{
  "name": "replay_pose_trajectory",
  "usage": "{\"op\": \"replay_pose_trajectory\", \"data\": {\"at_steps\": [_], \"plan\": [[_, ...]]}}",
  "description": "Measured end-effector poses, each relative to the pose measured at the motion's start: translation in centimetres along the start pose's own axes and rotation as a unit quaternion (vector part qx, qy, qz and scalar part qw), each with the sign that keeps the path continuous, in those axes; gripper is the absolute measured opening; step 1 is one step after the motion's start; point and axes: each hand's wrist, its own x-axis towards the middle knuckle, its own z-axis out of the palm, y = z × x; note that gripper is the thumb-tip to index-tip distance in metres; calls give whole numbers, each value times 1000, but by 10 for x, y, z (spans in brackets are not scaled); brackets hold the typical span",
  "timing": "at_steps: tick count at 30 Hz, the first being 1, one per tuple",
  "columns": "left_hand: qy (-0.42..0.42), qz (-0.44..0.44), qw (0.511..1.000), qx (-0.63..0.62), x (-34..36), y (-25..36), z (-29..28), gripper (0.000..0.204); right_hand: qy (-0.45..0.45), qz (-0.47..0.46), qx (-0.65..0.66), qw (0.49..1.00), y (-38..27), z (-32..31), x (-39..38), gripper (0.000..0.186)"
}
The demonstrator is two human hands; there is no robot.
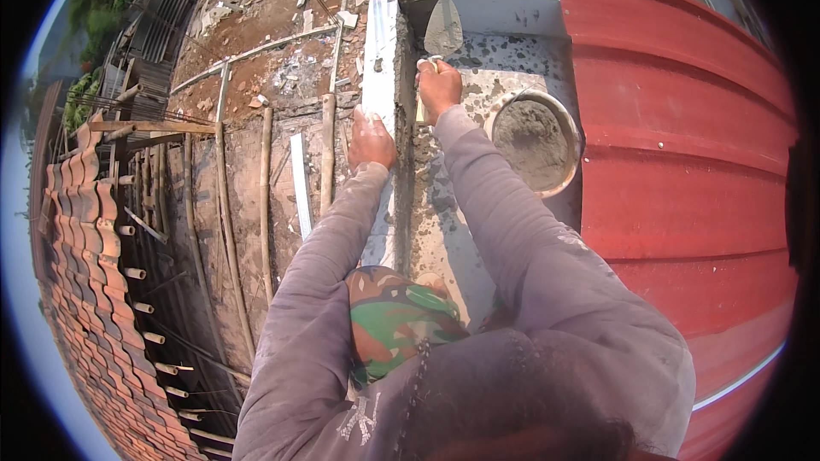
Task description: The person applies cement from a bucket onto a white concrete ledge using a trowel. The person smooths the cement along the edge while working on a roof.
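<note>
Trowel point(444, 27) was at upper center of frame, grey, leaf-shaped, mortar-smeared. Right hand point(439, 85) had fingers clamped on it; left hand point(371, 141) lay on white ledge point(379, 51), finger closure couldn't be told.

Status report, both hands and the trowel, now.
Left hand on white-topped wall. Right hand gripping trowel, blade pointing away. Bucket of mortar right of the right hand; no obstruction seen over blade.
</note>
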Motion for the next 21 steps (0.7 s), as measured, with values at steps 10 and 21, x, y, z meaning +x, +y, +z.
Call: {"op": "replay_pose_trajectory", "data": {"at_steps": [10,21], "plan": [[-6,8,1000,2,-4,9,-8,63,-210,253,89,940,28,-35,59,49],[-22,-11,1000,10,-4,10,-10,63,-200,234,21,951,44,-33,6,50]]}}
